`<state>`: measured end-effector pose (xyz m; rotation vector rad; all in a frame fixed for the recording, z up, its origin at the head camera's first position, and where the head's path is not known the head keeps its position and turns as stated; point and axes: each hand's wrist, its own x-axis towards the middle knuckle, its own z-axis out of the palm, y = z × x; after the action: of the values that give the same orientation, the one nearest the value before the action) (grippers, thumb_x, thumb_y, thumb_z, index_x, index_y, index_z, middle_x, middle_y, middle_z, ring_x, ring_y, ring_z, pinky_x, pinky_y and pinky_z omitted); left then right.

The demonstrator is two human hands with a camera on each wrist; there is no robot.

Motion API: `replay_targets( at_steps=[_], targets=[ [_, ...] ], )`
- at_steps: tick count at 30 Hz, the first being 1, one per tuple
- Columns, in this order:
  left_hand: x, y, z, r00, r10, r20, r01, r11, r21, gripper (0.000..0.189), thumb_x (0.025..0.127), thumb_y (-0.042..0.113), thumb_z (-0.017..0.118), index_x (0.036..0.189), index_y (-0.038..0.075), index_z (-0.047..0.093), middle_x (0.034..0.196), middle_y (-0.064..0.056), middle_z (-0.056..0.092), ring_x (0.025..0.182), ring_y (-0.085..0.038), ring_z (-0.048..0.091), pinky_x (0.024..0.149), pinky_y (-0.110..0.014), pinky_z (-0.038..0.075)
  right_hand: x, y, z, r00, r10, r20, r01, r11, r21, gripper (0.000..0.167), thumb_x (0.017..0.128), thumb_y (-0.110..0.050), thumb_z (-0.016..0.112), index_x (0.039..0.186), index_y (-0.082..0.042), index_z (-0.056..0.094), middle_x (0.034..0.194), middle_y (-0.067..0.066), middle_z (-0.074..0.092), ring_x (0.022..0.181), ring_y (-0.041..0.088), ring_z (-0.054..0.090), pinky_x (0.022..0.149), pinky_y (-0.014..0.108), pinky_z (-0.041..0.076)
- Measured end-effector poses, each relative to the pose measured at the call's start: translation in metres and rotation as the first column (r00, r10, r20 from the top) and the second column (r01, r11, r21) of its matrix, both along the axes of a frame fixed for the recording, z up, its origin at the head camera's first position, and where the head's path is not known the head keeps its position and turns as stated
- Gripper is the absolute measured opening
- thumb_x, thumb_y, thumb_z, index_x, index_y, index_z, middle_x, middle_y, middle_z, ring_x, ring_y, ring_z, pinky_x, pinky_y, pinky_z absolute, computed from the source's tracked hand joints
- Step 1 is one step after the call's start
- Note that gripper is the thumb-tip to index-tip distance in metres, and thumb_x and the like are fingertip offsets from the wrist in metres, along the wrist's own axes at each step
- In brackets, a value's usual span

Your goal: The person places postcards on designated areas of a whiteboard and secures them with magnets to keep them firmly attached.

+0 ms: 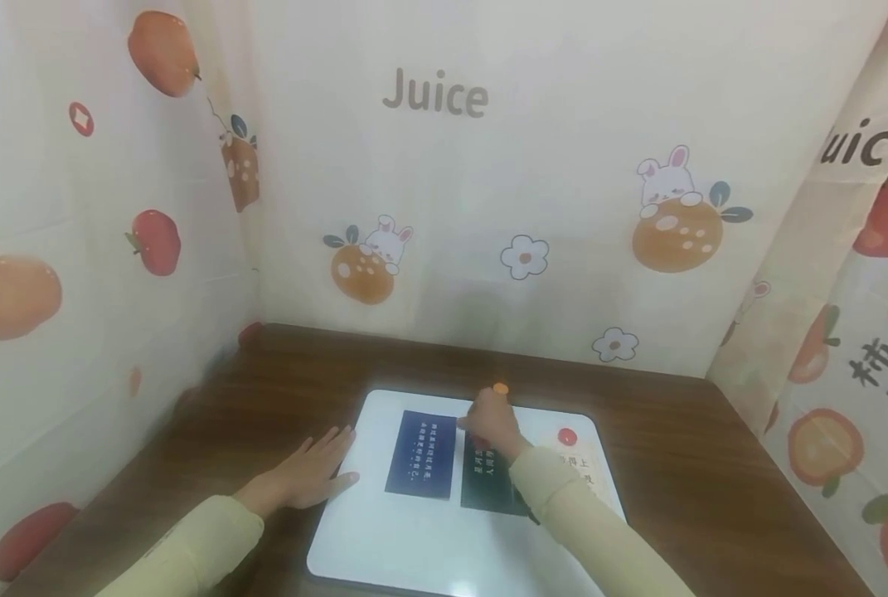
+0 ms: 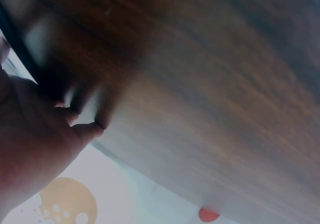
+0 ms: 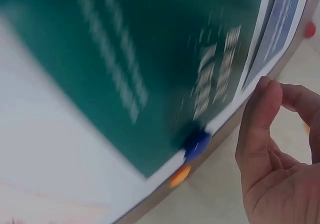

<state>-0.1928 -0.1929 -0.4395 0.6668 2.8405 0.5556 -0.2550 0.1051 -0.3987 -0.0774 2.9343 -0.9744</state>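
A whiteboard (image 1: pixel 361 539) lies on the wooden table, with a blue card (image 1: pixel 421 456) and a dark green card (image 1: pixel 488 496) side by side on it. My left hand (image 1: pixel 305 473) rests at the board's left edge, fingers extended. Over the green card's far end is my right hand (image 1: pixel 492 421), its fingertips near the blue card's far right corner. Thumb and finger tips meet in the right wrist view, where nothing shows between them. In that view a round blue magnet (image 3: pixel 197 145) sits at the green card's edge, behind it an orange round piece (image 3: pixel 180 176).
At the board's right lies a pale card (image 1: pixel 587 468) with dark characters, partly covered by my sleeve. A red round magnet (image 1: pixel 567 436) is at its far end. Fruit-printed curtains (image 1: pixel 444 182) enclose the wooden table (image 1: pixel 682 464) at the back and both sides.
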Motion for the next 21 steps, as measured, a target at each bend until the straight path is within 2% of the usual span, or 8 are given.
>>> replay_targets(
  at_steps=[5, 9, 14, 21],
  targets=[
    [-0.003, -0.002, -0.006, 1.000, -0.007, -0.019, 0.007, 1.000, -0.012, 0.074, 0.097, 0.046, 0.046, 0.149, -0.002, 0.024, 0.155, -0.019, 0.020, 0.142, -0.039, 0.013, 0.109, -0.063, 0.011, -0.017, 0.021, 0.006, 0.997, -0.071, 0.002, 0.071, 0.997, -0.042, 0.017, 0.081, -0.008, 0.070, 0.067, 0.002, 0.066, 0.058, 0.013, 0.059, 0.052, 0.025, 0.062, 0.050, 0.031, 0.053],
    [-0.003, -0.002, -0.009, 0.999, -0.009, -0.036, 0.008, 1.000, -0.010, 0.073, 0.097, 0.046, 0.047, 0.149, -0.001, 0.025, 0.155, -0.018, 0.021, 0.142, -0.038, 0.014, 0.109, -0.062, 0.012, -0.033, 0.035, 0.005, 0.992, -0.125, 0.000, 0.125, 0.990, -0.064, 0.010, 0.081, -0.007, 0.070, 0.078, 0.002, 0.066, 0.068, 0.014, 0.059, 0.059, 0.026, 0.061, 0.056, 0.034, 0.055],
    [-0.003, -0.001, -0.009, 1.000, -0.005, -0.024, 0.005, 1.000, -0.005, 0.074, 0.097, 0.046, 0.047, 0.149, -0.001, 0.025, 0.155, -0.018, 0.020, 0.142, -0.038, 0.013, 0.109, -0.062, 0.012, -0.049, 0.049, -0.002, 0.984, -0.177, 0.034, 0.179, 0.982, -0.059, 0.019, 0.081, -0.008, 0.072, 0.092, 0.005, 0.065, 0.078, 0.015, 0.061, 0.066, 0.027, 0.061, 0.060, 0.036, 0.056],
    [-0.001, 0.000, 0.000, 1.000, -0.004, -0.018, 0.004, 1.000, -0.013, 0.074, 0.097, 0.044, 0.047, 0.149, -0.003, 0.023, 0.155, -0.020, 0.020, 0.142, -0.040, 0.013, 0.109, -0.062, 0.012, -0.062, 0.057, 0.001, 0.984, -0.174, 0.037, 0.176, 0.983, -0.058, 0.026, 0.083, -0.015, 0.075, 0.094, 0.006, 0.065, 0.080, 0.016, 0.063, 0.074, 0.030, 0.061, 0.066, 0.040, 0.054]
  ],
)
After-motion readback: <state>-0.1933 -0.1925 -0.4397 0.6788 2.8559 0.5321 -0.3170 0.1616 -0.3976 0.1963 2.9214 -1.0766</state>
